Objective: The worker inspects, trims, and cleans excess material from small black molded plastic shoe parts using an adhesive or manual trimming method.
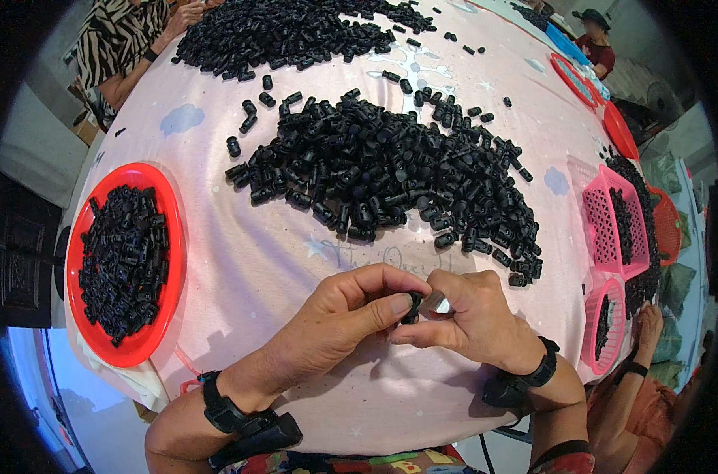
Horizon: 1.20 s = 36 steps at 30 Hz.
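In front of me, above the pink cloth, my left hand [355, 308] pinches a small black plastic cord lock [411, 306] between thumb and fingers. My right hand [473, 312] is closed up against it from the other side, its thumb below the piece. Between the right fingers shows a pale shiny bit [436, 302], too small to name. Just beyond both hands lies a big heap of black cord locks [383, 166], with loose ones scattered round its edges.
A red tray [177, 261] full of black pieces stands at left. Another black heap [280, 39] lies at the far side near a person in a striped top [122, 39]. Pink baskets [608, 213] line the right edge, near another person's hand [650, 324].
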Each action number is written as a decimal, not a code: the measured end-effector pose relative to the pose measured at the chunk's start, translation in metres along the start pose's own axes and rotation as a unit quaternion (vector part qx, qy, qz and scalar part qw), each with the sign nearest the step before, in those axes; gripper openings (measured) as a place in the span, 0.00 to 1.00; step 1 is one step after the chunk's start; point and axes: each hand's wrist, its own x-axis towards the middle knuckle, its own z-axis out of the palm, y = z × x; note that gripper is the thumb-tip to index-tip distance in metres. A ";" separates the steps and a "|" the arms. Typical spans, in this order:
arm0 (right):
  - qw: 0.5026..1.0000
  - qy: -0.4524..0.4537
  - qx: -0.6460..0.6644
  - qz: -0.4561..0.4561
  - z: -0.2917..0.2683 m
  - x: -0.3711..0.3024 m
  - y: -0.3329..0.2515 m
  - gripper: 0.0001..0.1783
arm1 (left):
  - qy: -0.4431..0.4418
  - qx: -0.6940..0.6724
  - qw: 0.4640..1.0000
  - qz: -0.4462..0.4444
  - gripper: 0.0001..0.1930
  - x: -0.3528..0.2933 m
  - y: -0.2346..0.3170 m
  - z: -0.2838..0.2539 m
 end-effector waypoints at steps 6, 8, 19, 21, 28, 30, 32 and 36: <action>0.999 -0.010 0.035 0.018 0.000 0.000 -0.003 0.27 | -0.001 0.018 1.000 0.016 0.12 0.001 -0.001 -0.001; 1.000 -0.003 0.002 0.006 0.003 -0.002 -0.002 0.24 | 0.000 0.013 1.000 0.020 0.13 0.001 -0.003 -0.001; 0.986 0.066 0.155 -0.017 -0.010 0.006 -0.016 0.15 | -0.020 -0.029 0.999 0.013 0.17 -0.001 0.000 0.000; 0.984 0.033 0.173 -0.020 -0.012 0.006 -0.013 0.17 | -0.018 -0.039 0.999 0.008 0.17 -0.001 0.001 0.001; 0.980 -0.026 0.199 0.019 -0.020 0.007 -0.013 0.19 | -0.011 -0.027 0.999 -0.016 0.16 -0.001 0.002 -0.002; 0.981 -0.019 0.193 0.020 -0.020 0.006 -0.013 0.19 | -0.023 -0.046 0.998 -0.019 0.16 0.000 0.003 -0.004; 0.983 -0.024 0.177 0.029 -0.018 0.005 -0.012 0.19 | -0.013 0.018 1.000 -0.001 0.15 0.000 0.003 -0.003; 0.985 -0.022 0.170 0.022 -0.017 0.006 -0.012 0.18 | -0.003 0.099 0.995 0.028 0.15 0.000 0.001 -0.005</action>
